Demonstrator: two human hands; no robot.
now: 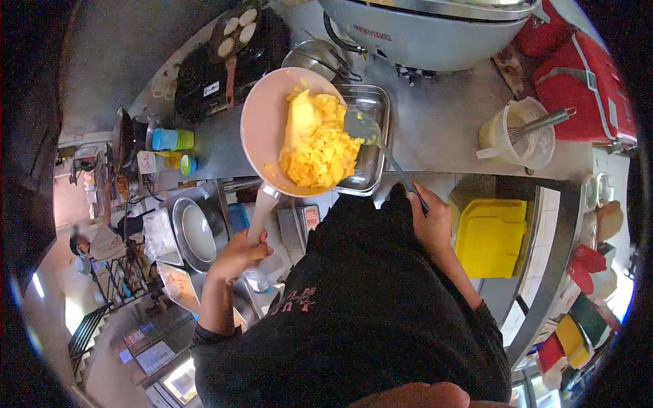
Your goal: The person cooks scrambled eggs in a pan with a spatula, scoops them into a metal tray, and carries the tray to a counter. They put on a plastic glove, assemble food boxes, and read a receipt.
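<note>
Head camera: from where I stand, the person's left hand (239, 256) has its fingers wrapped around the handle of a pink pan (262, 129), and the right hand (431, 219) has its fingers closed on a spatula (398, 171). Yellow, egg-like food (318, 153) lies heaped in the pan, which partly covers a steel tray (386, 129); the spatula's blade is beside the pan's rim, whether touching I can't tell. Beyond sit a metal bowl (309, 56), a whisk (544, 122) in a white jug (495, 139), and a big grey appliance (422, 37).
</note>
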